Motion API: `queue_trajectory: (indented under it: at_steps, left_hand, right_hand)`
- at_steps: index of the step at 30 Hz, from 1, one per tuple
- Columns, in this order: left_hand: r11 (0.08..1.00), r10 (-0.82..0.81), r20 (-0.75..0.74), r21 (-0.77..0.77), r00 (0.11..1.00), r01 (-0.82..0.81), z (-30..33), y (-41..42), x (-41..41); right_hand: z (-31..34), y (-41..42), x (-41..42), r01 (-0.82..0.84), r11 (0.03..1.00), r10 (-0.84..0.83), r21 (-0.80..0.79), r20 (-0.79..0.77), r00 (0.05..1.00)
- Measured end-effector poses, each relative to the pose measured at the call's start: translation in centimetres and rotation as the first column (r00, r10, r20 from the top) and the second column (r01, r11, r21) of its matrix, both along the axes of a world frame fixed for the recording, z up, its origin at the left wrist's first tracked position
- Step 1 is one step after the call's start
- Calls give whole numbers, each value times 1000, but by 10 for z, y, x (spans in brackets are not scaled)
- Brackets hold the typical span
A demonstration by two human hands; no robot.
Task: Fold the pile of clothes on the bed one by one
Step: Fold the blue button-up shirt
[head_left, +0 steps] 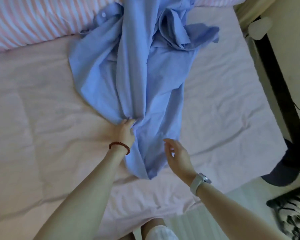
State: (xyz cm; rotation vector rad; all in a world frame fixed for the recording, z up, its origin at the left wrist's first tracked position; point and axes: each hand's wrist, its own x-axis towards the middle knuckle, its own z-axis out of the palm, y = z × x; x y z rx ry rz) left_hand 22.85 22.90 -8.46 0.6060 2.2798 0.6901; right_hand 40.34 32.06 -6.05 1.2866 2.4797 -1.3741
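Covering the bed, a pink sheet (42,118) bears a blue shirt (132,75), left fingers (128,122) pinching it, right fingers (170,144) spread.

No readable text, labels, brand names, numbers or signs appear anywhere in this view. The blue shirt (133,75), the pink bed sheet (42,110), the striped pillow (24,19) and the wristwatch (200,181) show no legible writing.

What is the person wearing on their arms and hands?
Both arms are bare, with no sleeves showing. The left hand has a dark red bead bracelet at its wrist. The right hand has a watch with a pale band at its wrist.
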Motion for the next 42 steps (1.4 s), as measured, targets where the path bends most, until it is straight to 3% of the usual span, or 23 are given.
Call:
queue_trajectory:
  at_steps: [4, 7, 9, 12, 14, 15, 17, 18, 22, 25, 27, 29, 31, 32, 34, 36, 38, 40, 42]
  left_hand:
    - [975, -219, 54, 63, 974, 215, 34, -58, 27]
    - [942, -265, 123, -177, 956, 284, 34, -139, 41]
    - [864, -266, 222, -377, 938, 334, 29, -186, 41]
    - [789, -264, 288, -484, 920, 378, 30, -218, 39]
    - [824, -256, 188, -471, 948, 315, 39, -214, 35]
    - [866, -177, 117, -452, 977, 211, 47, -204, 31]
    - [941, -23, -68, -338, 997, -2, 54, -181, 20]
    - [964, -10, -148, -264, 989, -29, 55, -167, 13]
    - [994, -99, -386, -3, 917, 106, 54, -105, -15]
    - [956, -170, -584, 99, 794, 278, 62, -51, -28]
    - [828, -346, -703, 81, 621, 554, 58, -20, -28]
    - [610, -580, -730, -96, 361, 786, 48, 9, -23]
    - [399, -775, -624, -364, 97, 841, 41, 29, -14]
    - [308, -858, -512, -487, 18, 817, 41, 36, -12]
    - [242, -939, -344, -615, 21, 750, 32, 45, -18]
    - [257, -924, -382, -611, 5, 749, 41, 49, -26]
    - [279, -898, -439, -582, -7, 764, 68, 53, -34]
    - [311, -901, -432, -583, 37, 751, 82, 53, -43]
    - [408, -834, -551, -568, 39, 715, 113, 52, -51]
  right_hand:
    - [9, 32, -18, 131, 988, -124, 88, -77, 989]
    - [9, 37, -35, 120, 991, -116, 60, -67, 991]
    - [3, 36, -50, 166, 984, -172, -69, -107, 979]
    - [-15, 28, -73, 266, 940, -297, -214, -128, 946]
    - [-18, 18, -84, 249, 944, -265, -219, -45, 963]
    - [-17, 13, -88, 219, 958, -222, -186, 6, 975]
    - [-17, 5, -85, 136, 987, -125, -89, 112, 986]
    - [-14, 1, -82, 69, 997, -64, -29, 164, 984]
    - [8, -13, -54, -304, 949, 267, 78, 310, 912]
    - [24, -12, -28, -529, 843, 447, 101, 416, 792]
    - [24, -2, -16, -557, 820, 432, 131, 496, 753]
    - [23, 11, -12, -540, 817, 380, 202, 515, 768]
    - [23, 22, -8, -529, 801, 377, 280, 449, 810]
    - [25, 27, -4, -521, 776, 374, 356, 406, 834]
    - [30, 37, 5, -500, 717, 361, 486, 354, 863]
    - [38, 47, 11, -449, 704, 367, 550, 260, 893]
    - [46, 56, 12, -463, 713, 411, 526, 222, 884]
    - [60, 63, 7, -490, 760, 431, 427, 233, 872]
    - [83, 71, -2, -431, 830, 366, 354, 238, 900]
